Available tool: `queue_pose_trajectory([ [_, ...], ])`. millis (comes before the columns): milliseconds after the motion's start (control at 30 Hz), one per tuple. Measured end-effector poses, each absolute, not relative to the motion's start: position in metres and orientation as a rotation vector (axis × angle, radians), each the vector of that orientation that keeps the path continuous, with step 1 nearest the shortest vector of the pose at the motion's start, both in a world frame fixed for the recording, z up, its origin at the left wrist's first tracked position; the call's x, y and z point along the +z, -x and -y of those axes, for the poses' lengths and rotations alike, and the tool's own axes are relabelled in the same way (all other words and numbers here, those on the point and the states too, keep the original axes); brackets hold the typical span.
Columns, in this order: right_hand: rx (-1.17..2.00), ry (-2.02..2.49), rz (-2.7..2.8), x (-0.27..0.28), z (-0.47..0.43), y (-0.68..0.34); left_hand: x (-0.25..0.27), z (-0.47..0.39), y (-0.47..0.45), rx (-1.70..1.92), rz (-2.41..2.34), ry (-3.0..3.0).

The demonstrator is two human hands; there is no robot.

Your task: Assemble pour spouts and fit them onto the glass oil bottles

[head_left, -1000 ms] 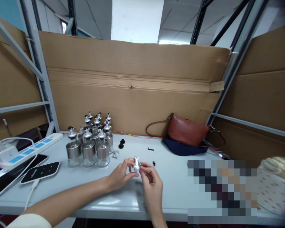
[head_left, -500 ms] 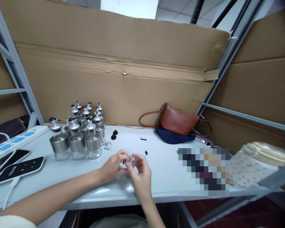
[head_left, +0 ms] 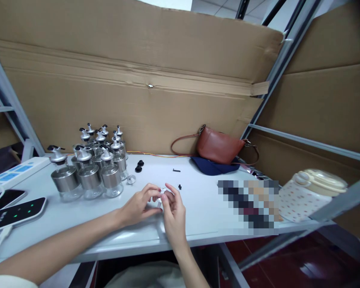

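Note:
My left hand [head_left: 140, 203] and my right hand [head_left: 174, 210] meet above the front middle of the table. Between their fingertips they pinch a small shiny, pale piece [head_left: 159, 203]; fingers cover much of it, and its exact kind cannot be made out. To the left stand several glass bottles [head_left: 90, 176] with steel bands and silver pourer tops. A small round clear piece [head_left: 131, 179] lies beside them. Two black round stoppers [head_left: 139, 167] lie farther back. Beyond my right hand are a tiny black part [head_left: 180, 187] and a thin black strip [head_left: 177, 171].
A brown handbag [head_left: 218, 145] rests on a navy cap [head_left: 211, 167] at the back. On the right stands a dotted container [head_left: 301, 200] near a pixelated patch. A power strip [head_left: 21, 171] and a black-topped device [head_left: 16, 216] lie left. Cardboard [head_left: 123, 112] walls the back.
The view has shifted a little, so the scene sits farther left. Both hands stay together, and the small piece between the fingers has turned.

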State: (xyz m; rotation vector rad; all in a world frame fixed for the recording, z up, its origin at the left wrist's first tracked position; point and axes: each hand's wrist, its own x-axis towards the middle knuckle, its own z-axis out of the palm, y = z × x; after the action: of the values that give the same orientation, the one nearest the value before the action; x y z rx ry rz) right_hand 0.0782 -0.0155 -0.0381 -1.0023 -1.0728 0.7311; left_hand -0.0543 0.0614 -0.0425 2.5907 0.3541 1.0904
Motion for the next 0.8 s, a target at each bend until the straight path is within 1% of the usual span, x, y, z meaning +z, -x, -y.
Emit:
queue_pose_trajectory([
  [167,0.725,1.049,1.099,-0.038,0.014,-0.076,-0.042,-0.062,0.054,1.008,-0.394,-2.577],
  [233,0.650,1.134,1.186,-0.036,0.013,-0.082,-0.041,-0.062,0.054,0.983,-0.409,-2.564],
  [300,0.466,1.260,1.320,-0.037,0.010,-0.095,-0.039,-0.062,0.054,0.936,-0.430,-2.576],
  [400,0.086,1.514,1.485,-0.041,0.003,-0.124,-0.037,-0.061,0.053,0.852,-0.447,-2.676],
  [467,-0.058,1.749,1.513,-0.045,0.000,-0.142,-0.036,-0.060,0.053,0.823,-0.447,-2.756],
  [533,-0.106,1.938,1.548,-0.048,-0.003,-0.152,-0.037,-0.060,0.052,0.827,-0.458,-2.794],
  [600,-0.112,2.032,1.597,-0.050,-0.004,-0.155,-0.037,-0.060,0.052,0.842,-0.483,-2.784],
  [800,-0.091,2.036,1.653,-0.053,-0.003,-0.148,-0.038,-0.062,0.052,0.874,-0.453,-2.714],
])
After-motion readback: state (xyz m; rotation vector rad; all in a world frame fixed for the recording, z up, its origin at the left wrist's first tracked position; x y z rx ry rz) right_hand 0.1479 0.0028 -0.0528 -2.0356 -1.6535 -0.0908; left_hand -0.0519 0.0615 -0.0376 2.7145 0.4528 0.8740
